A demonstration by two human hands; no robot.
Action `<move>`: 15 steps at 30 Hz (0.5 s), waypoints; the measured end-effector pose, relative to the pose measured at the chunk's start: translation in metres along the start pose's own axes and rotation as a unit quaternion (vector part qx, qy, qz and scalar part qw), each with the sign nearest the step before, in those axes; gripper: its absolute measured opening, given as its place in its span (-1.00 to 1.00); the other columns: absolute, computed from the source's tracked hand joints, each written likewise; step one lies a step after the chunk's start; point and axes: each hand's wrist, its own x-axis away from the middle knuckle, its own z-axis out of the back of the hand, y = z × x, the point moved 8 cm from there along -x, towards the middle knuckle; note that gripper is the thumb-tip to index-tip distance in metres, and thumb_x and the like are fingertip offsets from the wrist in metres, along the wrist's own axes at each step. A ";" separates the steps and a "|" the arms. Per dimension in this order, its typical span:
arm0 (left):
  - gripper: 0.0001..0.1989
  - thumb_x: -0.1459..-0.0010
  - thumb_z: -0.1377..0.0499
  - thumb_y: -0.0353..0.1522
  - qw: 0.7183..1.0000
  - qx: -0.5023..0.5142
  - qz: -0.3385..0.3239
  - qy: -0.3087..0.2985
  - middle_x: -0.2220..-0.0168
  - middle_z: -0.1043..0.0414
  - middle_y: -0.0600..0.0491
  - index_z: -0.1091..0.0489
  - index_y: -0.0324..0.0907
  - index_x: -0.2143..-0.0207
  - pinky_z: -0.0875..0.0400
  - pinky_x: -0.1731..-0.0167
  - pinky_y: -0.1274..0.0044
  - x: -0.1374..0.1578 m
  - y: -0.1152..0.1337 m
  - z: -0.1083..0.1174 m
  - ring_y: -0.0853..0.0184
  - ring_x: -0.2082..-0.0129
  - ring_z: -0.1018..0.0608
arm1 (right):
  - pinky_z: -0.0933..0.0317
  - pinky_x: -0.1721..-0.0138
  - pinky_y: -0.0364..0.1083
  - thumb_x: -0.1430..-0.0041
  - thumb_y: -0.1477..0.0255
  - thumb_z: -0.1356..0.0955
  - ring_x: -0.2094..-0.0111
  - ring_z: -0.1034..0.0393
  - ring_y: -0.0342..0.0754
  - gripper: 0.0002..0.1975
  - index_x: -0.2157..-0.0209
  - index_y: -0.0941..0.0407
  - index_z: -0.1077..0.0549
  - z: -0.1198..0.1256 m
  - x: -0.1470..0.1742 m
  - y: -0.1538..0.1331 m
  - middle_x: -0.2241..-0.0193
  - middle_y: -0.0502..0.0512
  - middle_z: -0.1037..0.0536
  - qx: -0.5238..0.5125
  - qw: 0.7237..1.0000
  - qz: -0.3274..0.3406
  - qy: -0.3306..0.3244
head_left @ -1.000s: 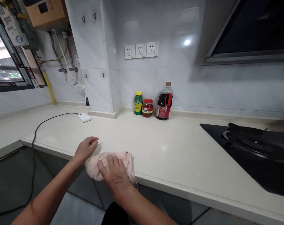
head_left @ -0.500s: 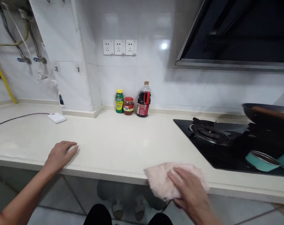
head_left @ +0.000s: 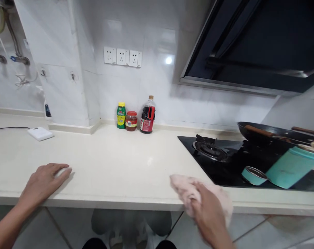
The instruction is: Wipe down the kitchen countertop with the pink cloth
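My right hand [head_left: 210,211] grips a pale pink cloth [head_left: 184,188] at the counter's front edge, just by the near left corner of the gas stove. Part of the cloth lies on the countertop [head_left: 115,166] and part hangs past the edge; the hand is slightly blurred. On the left, my left hand [head_left: 46,180] rests on the countertop with thumb and forefinger apart, holding nothing. A white flat device [head_left: 40,134] with a black cable lies beyond it.
Against the wall stand a green bottle [head_left: 121,116], a red-lidded jar [head_left: 131,121] and a dark sauce bottle [head_left: 147,116]. A wok [head_left: 278,133], a turquoise canister [head_left: 292,167] and a small turquoise cup-like piece [head_left: 254,176] are on the black gas stove [head_left: 224,178]. A range hood [head_left: 250,45] overhangs it.
My view has turned to the right. My right hand has moved the cloth rightward along the counter, closer to the stove's corner. My left hand stays resting on the counter.
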 end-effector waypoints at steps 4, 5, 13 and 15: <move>-0.47 -0.13 -0.02 0.07 1.000 -0.006 -0.004 -0.009 -0.04 -0.59 0.05 -0.58 0.00 0.10 -0.32 -0.15 0.29 -0.001 -0.004 -0.003 0.07 -0.08 -0.50 | -0.22 -0.20 0.37 -0.37 0.29 -0.24 -0.28 -0.22 0.38 -0.50 -0.26 0.19 -0.34 -0.039 -0.008 -0.121 -0.27 0.47 -0.31 0.015 0.989 0.080 -0.122; -0.47 -0.15 -0.02 0.07 1.000 -0.003 -0.008 -0.010 -0.04 -0.60 0.04 -0.58 0.00 0.09 -0.32 -0.14 0.28 0.000 -0.003 -0.002 0.06 -0.08 -0.50 | -0.18 -0.23 0.38 -0.36 0.22 -0.32 -0.33 -0.13 0.42 -0.42 -0.31 0.20 -0.29 -0.046 -0.009 -0.146 -0.31 0.52 -0.23 0.004 0.982 0.103 -0.160; -0.46 -0.25 -0.03 -0.01 0.998 0.009 0.008 -0.061 -0.11 -0.56 -0.01 -0.57 -0.15 -0.01 -0.27 -0.16 0.40 0.003 0.006 0.010 0.12 -0.13 -0.50 | 0.08 -0.39 0.20 -0.35 0.20 -0.37 -0.43 0.08 0.22 -0.44 -0.31 0.04 -0.32 -0.061 -0.027 -0.222 -0.41 0.32 -0.09 -0.206 0.888 0.199 -0.358; -0.47 -0.21 -0.07 0.01 0.999 0.013 0.002 -0.051 -0.06 -0.59 0.05 -0.59 -0.12 0.03 -0.29 -0.13 0.44 -0.003 -0.003 0.005 0.15 -0.10 -0.52 | 0.10 -0.40 0.16 -0.33 0.27 -0.35 -0.41 0.01 0.12 -0.52 -0.25 0.00 -0.40 -0.056 -0.034 -0.197 -0.38 0.18 -0.20 -0.233 0.886 0.169 -0.364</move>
